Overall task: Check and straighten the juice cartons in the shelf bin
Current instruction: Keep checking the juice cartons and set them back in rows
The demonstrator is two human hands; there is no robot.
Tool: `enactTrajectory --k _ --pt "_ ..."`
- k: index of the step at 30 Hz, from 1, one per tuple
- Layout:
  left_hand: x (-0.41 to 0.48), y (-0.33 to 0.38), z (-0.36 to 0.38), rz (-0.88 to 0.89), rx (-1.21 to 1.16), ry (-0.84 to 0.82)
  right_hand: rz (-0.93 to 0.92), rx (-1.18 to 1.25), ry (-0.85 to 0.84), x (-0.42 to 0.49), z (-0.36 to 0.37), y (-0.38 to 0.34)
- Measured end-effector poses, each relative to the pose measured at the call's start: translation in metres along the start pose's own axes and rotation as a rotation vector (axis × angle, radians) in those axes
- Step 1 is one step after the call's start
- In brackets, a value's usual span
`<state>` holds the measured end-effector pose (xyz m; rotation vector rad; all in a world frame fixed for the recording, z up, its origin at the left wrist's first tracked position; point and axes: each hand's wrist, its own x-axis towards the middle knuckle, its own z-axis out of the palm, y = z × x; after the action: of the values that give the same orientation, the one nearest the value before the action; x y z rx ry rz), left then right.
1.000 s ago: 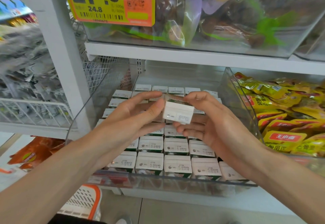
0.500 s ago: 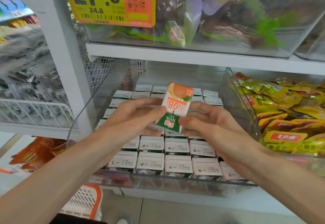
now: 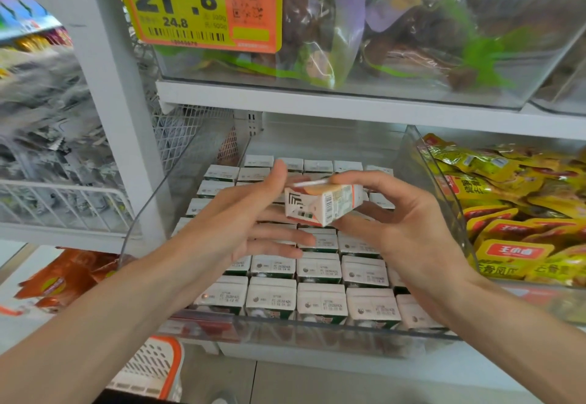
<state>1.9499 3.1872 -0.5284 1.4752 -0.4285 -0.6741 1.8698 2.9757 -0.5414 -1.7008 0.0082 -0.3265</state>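
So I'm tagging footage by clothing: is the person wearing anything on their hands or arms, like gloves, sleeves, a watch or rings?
Nothing that shows. The left hand and right hand are bare, with no gloves or rings on the fingers in view. Both forearms are uncovered down to the picture's edge, with no sleeve, watch or wristband on the sides that show.

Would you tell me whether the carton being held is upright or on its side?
On its side: the juice carton lies horizontally, above the upright cartons.
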Motion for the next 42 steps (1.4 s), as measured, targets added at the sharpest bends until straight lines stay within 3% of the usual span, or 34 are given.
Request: enactTrajectory --k 11,14,20,28,34,38,42 --pt "-0.001 -0.002 -0.004 -0.039 -0.030 -0.021 -0.166 -0.074 -0.018 0.001 0.007 0.003" --pt "0.000 -0.004 -0.003 0.011 -0.017 0.040 -0.111 -0.073 -0.018 0.002 0.007 0.004" --pt "0.001 -0.005 -0.003 0.154 0.278 0.196 0.138 0.168 -0.106 0.006 0.010 0.001" --pt "0.001 -0.006 -0.005 0.195 0.369 0.238 0.021 0.026 -0.102 0.006 0.008 -0.002" --pt "-0.001 -0.011 -0.029 0.148 0.740 0.432 -0.025 -0.051 0.064 0.028 0.023 -0.003" --pt "-0.009 -0.015 -0.040 0.072 0.986 0.411 -0.075 -0.141 0.115 0.058 0.052 0.002" --pt "-0.012 -0.016 -0.043 0.063 1.028 0.383 -0.110 -0.201 0.133 0.095 0.085 0.010"
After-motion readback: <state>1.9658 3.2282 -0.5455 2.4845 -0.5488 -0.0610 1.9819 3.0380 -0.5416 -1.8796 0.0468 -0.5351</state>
